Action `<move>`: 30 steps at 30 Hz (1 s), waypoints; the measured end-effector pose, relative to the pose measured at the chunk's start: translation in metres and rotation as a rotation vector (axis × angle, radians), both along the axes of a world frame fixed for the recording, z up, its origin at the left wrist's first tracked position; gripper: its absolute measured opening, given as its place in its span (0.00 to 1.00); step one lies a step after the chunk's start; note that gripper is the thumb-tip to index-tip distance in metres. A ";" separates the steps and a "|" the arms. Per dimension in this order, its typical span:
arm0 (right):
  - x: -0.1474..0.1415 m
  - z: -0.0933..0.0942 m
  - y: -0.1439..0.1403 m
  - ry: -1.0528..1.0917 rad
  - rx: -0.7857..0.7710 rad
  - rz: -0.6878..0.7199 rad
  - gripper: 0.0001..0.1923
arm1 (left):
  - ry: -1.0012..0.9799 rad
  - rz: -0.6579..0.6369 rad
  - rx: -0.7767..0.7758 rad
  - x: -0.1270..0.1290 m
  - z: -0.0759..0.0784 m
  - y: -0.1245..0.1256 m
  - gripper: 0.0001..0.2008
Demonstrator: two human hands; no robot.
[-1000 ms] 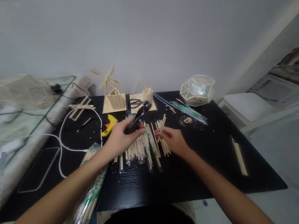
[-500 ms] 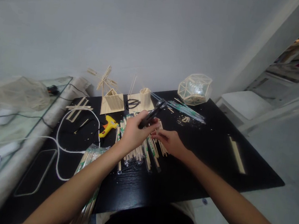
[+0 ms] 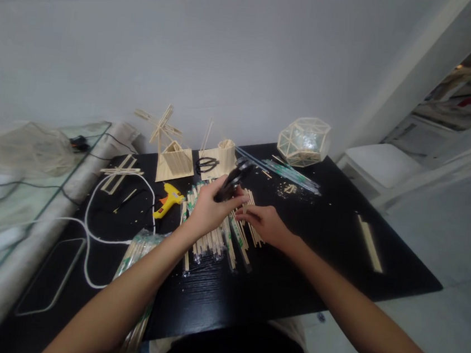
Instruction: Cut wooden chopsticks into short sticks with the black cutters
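My left hand is closed around a black hand tool, whose exact kind is blurred. The tool points up and away, above a spread of chopsticks in wrappers. My right hand is just to the right, its thumb and fingers pinched together close to the left fingertips. Whatever lies between the right fingers is too small to make out. Loose thin wooden sticks lie beneath both hands. To the left of the wrapped chopsticks rests a yellow glue gun.
Stick models stand along the back: a windmill, a round cup and a faceted frame. Empty wrappers lie in front of that frame. A white cable loops at left. A bundle of sticks lies at right.
The black tool has tilted and drawn back slightly toward me in my left hand. My right hand stays pinched in nearly the same place. The view has shifted a little.
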State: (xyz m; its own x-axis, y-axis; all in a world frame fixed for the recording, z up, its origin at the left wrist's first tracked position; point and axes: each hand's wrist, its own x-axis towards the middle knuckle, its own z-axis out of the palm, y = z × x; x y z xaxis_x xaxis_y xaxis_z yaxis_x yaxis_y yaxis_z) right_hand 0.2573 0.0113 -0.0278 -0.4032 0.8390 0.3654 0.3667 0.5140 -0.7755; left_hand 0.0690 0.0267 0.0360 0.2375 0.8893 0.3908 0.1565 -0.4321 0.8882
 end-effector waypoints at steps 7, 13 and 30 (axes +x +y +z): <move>0.000 0.014 0.004 -0.004 0.003 -0.037 0.12 | 0.046 0.020 -0.003 -0.004 -0.003 0.005 0.09; -0.002 0.024 0.007 0.197 -0.037 -0.067 0.10 | 0.036 0.010 -0.009 -0.003 0.001 0.005 0.08; -0.006 0.031 0.003 0.096 0.088 -0.128 0.12 | 0.578 0.067 0.130 -0.034 0.036 -0.007 0.11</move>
